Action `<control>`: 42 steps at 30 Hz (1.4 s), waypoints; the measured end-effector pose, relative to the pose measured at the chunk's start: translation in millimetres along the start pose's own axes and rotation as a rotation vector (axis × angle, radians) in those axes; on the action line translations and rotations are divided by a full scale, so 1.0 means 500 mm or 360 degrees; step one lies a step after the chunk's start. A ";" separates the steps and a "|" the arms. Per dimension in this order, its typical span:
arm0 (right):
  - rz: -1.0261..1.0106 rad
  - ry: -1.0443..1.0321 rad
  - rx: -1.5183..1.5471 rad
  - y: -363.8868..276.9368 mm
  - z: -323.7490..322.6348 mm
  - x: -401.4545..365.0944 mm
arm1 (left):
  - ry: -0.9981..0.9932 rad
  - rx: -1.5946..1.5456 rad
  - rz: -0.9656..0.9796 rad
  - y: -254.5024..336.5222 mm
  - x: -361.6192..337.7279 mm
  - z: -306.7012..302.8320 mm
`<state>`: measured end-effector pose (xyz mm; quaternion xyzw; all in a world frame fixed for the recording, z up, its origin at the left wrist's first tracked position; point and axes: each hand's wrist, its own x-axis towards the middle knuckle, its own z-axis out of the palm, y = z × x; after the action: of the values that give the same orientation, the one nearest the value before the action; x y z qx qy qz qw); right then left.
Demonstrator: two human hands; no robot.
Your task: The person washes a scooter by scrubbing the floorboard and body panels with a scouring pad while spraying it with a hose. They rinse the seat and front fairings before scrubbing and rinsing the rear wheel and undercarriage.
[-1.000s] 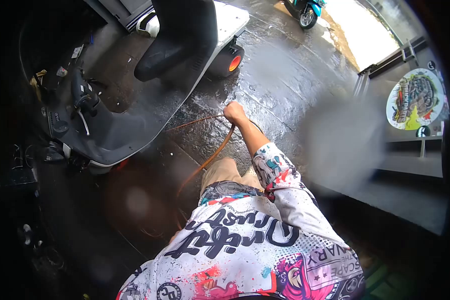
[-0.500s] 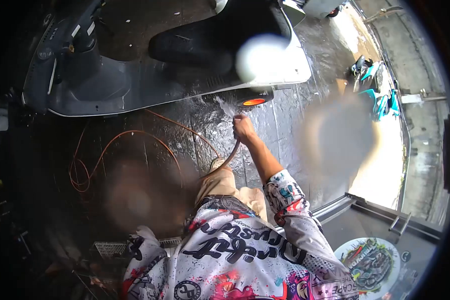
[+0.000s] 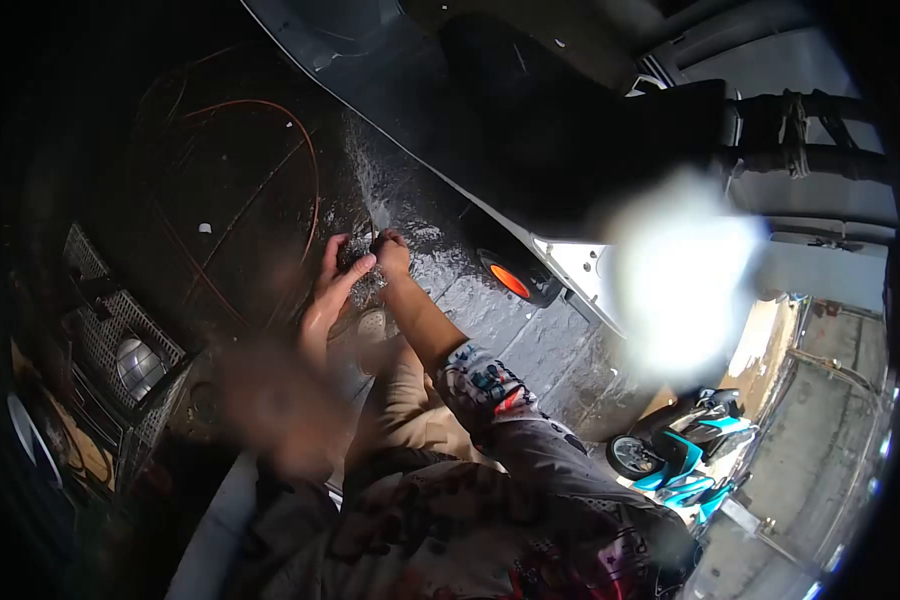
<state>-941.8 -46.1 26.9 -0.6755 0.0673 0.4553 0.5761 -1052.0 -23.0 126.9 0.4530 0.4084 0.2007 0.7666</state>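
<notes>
My right hand [image 3: 394, 254] is closed around the end of a hose, and water [image 3: 372, 190] sprays from it toward the scooter's lower side. Beside it, my left hand [image 3: 336, 282] has its thumb and fingers apart, close to the right hand. Whether the left hand touches the hose is hard to see. The orange-brown hose [image 3: 316, 170] curves over the dark wet floor at the left. Above my hands stands the scooter [image 3: 440, 185], with a black seat and a wheel with an orange rim [image 3: 510, 281].
Plastic crates [image 3: 135, 335] holding a round lamp-like object stand at the left. A teal and black motorcycle [image 3: 680, 460] is at the lower right, near a concrete strip [image 3: 820, 400]. Blurred spots and bright glare hide parts of the view.
The view has turned, so the scooter now lies toward the upper right. My left hand has come up beside my right hand. The spray now lands farther from the orange-rimmed wheel.
</notes>
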 end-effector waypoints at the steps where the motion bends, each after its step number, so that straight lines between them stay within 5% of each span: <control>1: -0.0185 0.0147 0.0098 0.099 0.017 0.058 | -0.0013 0.0106 -0.0004 -0.018 -0.027 0.000; 2: -0.0011 0.0086 0.0222 0.185 -0.014 0.102 | 0.0051 0.0256 -0.0034 -0.050 -0.042 -0.014; 6: 0.0279 -0.0428 -0.0126 0.093 -0.068 -0.015 | 0.0324 0.0223 0.0023 -0.183 -0.057 -0.036; 9: 0.0555 -0.0572 -0.0192 -0.018 -0.054 -0.160 | 0.0715 0.0725 -0.0173 -0.181 -0.043 -0.005; 10: 0.0785 -0.0985 -0.0031 0.009 -0.074 -0.117 | 0.0726 0.0705 -0.0161 -0.187 -0.027 0.004; 13: 0.0834 -0.1178 -0.0174 -0.041 -0.117 -0.097 | 0.0695 0.0637 -0.0132 -0.227 0.020 0.024; 15: 0.0817 -0.1200 -0.0447 -0.065 -0.154 -0.029 | 0.0330 0.0763 0.0320 -0.248 0.051 0.040; 16: 0.0792 -0.1236 -0.0658 -0.095 -0.162 -0.009 | 0.0224 0.0624 0.0311 -0.307 0.091 0.053; 19: 0.0766 -0.1405 -0.1353 -0.176 -0.171 0.083 | 0.0176 -0.0019 -0.0039 -0.285 0.084 0.075; 20: 0.0767 -0.1463 -0.1593 -0.197 -0.179 0.132 | 0.0075 -0.0026 -0.0497 -0.347 0.120 0.079; 21: 0.0765 -0.1531 -0.1831 -0.217 -0.188 0.183 | 0.0171 -0.0001 -0.0464 -0.390 0.139 0.086; 23: -0.0818 -0.1945 -0.3299 -0.251 -0.195 0.282 | 0.0346 0.0523 -0.0237 -0.537 0.199 0.122; 24: -0.0797 -0.1996 -0.3344 -0.258 -0.188 0.322 | 0.0403 0.0696 -0.0443 -0.476 0.188 0.104; 26: -0.1785 -0.2168 -0.3562 -0.264 -0.200 0.380 | 0.0465 0.0701 -0.0379 -0.485 0.220 0.120; 29: -0.1643 -0.2386 -0.4137 -0.238 -0.176 0.444 | 0.0767 0.0806 -0.0010 -0.524 0.269 0.159; 30: -0.1598 -0.2419 -0.4177 -0.217 -0.172 0.484 | 0.0657 0.0742 -0.0103 -0.520 0.284 0.159; 32: -0.2197 -0.2385 -0.3746 -0.150 -0.170 0.608 | 0.0507 0.0622 -0.0197 -0.508 0.297 0.172; 35: -0.2083 -0.2310 -0.3653 -0.072 -0.182 0.850 | 0.0568 0.0633 -0.0125 -0.516 0.307 0.159; 37: -0.2547 -0.2388 -0.4149 -0.044 -0.089 0.782 | 0.0482 0.0467 -0.0202 -0.507 0.297 0.142; 38: -0.2493 -0.2415 -0.3643 -0.057 -0.116 0.782 | 0.0559 0.0426 -0.0126 -0.513 0.293 0.140; 39: -0.2479 -0.2448 -0.3657 -0.073 -0.134 0.741 | 0.0566 0.0399 -0.0136 -0.528 0.297 0.144; 41: -0.1826 -0.2506 -0.4323 -0.104 -0.157 0.641 | 0.0612 0.0316 0.0008 -0.549 0.317 0.156; 42: -0.1821 -0.2512 -0.4335 -0.104 -0.149 0.637 | 0.0627 0.0288 0.0056 -0.551 0.328 0.153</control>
<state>-686.5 46.5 -162.3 0.2053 0.8747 -0.1281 0.4198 -911.3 -92.9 -163.1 0.4790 0.5587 0.2614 0.6246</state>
